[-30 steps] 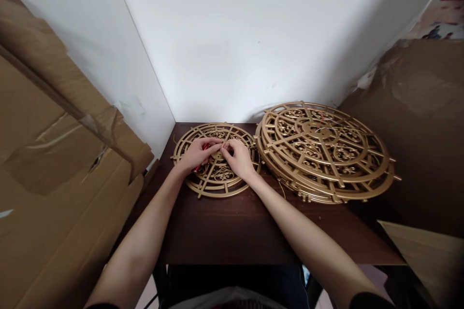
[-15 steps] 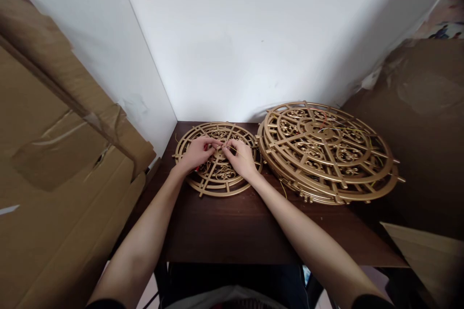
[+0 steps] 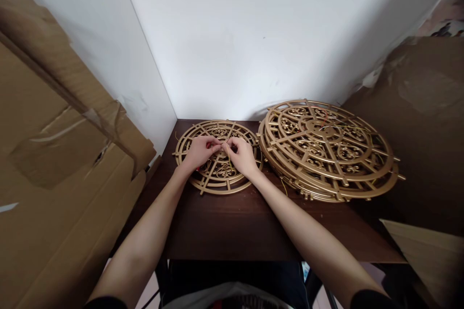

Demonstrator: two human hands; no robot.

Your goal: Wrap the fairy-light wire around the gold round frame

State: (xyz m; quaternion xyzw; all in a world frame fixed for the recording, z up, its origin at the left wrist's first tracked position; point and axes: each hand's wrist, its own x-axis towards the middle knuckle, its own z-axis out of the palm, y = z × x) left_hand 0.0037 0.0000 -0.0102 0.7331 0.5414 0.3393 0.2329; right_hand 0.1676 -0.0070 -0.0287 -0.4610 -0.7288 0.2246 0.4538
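A round gold openwork metal frame [image 3: 213, 190] with scrollwork lies flat on the dark wooden table. Over its centre, my left hand [image 3: 200, 152] and my right hand [image 3: 242, 155] meet with their fingertips pinched together. Thin wire is between the fingers; a yellow wire [image 3: 229, 157] hangs from my right fingertips over the scrollwork. Exactly how the wire lies in the left pinch is too small to see. Something red [image 3: 209, 145] shows beside my left fingers, mostly covered by that hand.
Right of my hands stands a stack of similar gold frames [image 3: 344, 181], with loose yellow and white wires on top. Cardboard [image 3: 68, 178] rises at the left, and more cardboard [image 3: 424, 154] at the right. A white wall [image 3: 232, 48] closes the back of the dark table [image 3: 232, 231].
My fingertips stay together over the frame's centre. The yellow wire, which trailed rightward across my right hand, now hangs down from its fingertips. The view has shifted slightly.
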